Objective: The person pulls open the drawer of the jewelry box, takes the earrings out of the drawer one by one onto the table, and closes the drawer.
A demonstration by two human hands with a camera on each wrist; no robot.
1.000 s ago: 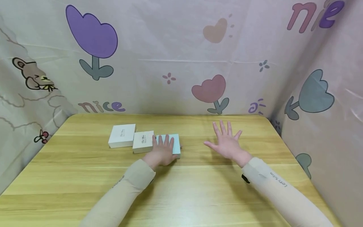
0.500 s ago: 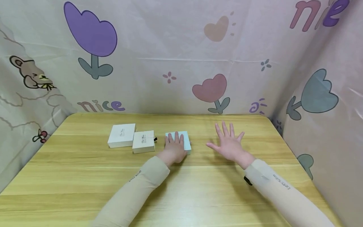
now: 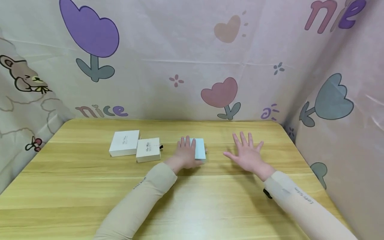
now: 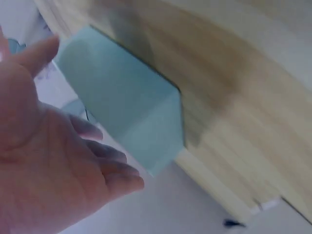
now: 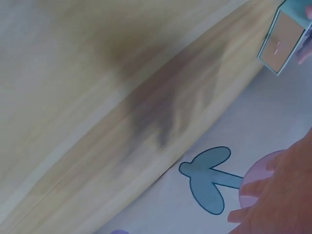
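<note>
A light blue box lies flat on the wooden table. My left hand is over its left part, fingers extended forward and thumb along the near edge. In the left wrist view the fingers of the left hand are nearly straight beside the blue box; contact is hard to judge. My right hand hovers to the right of the box, fingers spread, holding nothing, with a shadow beneath. In the right wrist view the blue box's end shows a pinkish inset panel with a small tab.
To the left sit a larger white box and a smaller cream box with a black tab, side by side. A printed curtain stands behind the wooden table and along both sides.
The blue box has moved right, away from the cream box, together with my left hand. The hand now covers more of its left side. The right hand stays spread, slightly further right.
</note>
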